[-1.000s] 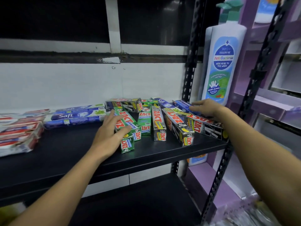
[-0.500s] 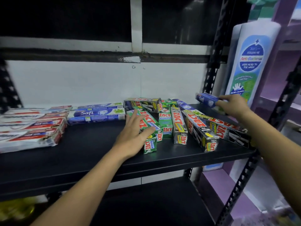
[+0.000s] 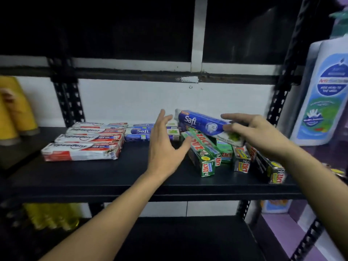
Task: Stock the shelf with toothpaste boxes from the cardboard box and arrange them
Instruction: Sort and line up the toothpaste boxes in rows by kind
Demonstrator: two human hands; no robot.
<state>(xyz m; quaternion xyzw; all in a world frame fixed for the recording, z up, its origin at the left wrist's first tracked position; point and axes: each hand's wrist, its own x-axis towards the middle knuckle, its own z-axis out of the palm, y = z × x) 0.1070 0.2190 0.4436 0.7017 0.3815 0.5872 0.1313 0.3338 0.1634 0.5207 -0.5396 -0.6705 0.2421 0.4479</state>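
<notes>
Head view: red Pepsodent boxes point(image 3: 82, 147) lie in neat rows, well left of the messy Zact pile point(image 3: 205, 157). Blue Saft boxes point(image 3: 139, 132) sit stacked just left of that pile. The left hand point(image 3: 165, 147), fingers spread and holding nothing, waits beside the pile, likely to help. The right hand point(image 3: 261, 136) grips one Saft box point(image 3: 199, 122) above the pile, probably taking it to its stack.

Grip: right hand point(image 3: 258, 136) holds long blue cardboard Safi box point(image 3: 201, 123). Straight under grip: jumbled green and black Zact cartons point(image 3: 205, 159), no gap. Left of grip: spread left hand point(image 3: 165, 147), beyond it stacked blue Safi boxes point(image 3: 140, 133) and red-and-white Pepsodent cartons point(image 3: 82, 150). Nearer than grip: bare black shelf board point(image 3: 113, 178), passable. Right of grip: black perforated steel upright point(image 3: 278, 102), tall white bottle-shaped display point(image 3: 323, 102).
</notes>
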